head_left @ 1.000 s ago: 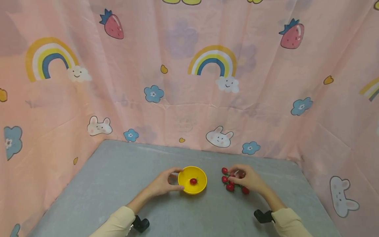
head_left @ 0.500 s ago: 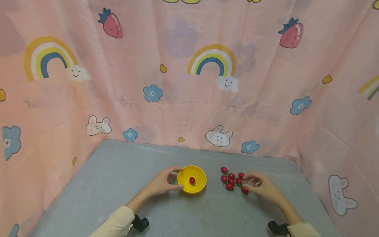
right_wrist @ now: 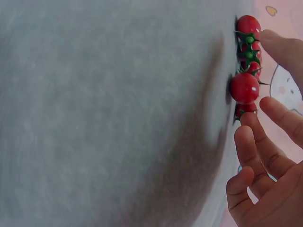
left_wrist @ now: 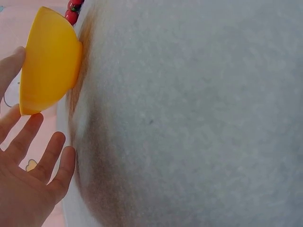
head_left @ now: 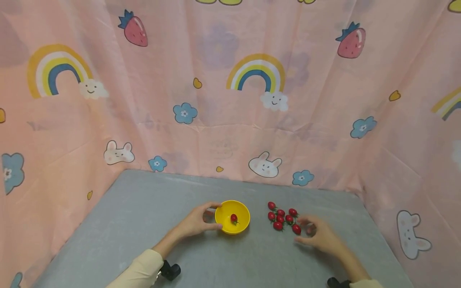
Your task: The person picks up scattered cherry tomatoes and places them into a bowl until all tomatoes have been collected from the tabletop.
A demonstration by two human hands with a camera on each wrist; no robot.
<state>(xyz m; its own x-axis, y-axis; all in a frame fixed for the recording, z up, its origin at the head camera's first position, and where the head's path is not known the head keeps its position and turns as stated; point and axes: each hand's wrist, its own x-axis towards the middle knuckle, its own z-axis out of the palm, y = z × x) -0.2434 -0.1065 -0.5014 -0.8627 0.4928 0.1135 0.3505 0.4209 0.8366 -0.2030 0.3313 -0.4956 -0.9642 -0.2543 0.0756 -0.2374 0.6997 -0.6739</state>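
Observation:
A yellow bowl stands on the table with a single cherry tomato inside. My left hand holds the bowl's left side, thumb and fingers spread along its rim; in the left wrist view the thumb touches the rim and the lower fingers stay free of it. To the bowl's right lie several red cherry tomatoes with green stems. My right hand hovers just right of this group, its fingers loosely bent and holding nothing. The nearest tomato sits between thumb and fingers in the right wrist view, apparently not gripped.
The grey table runs back to a pink printed curtain, which also hangs along both sides. A black wrist mount is strapped at my left wrist, and another black mount at my right.
My right hand has drawn back from over the tomatoes to their right side, uncovering the group. The tomato in the bowl has turned slightly. The left hand stays at the bowl.

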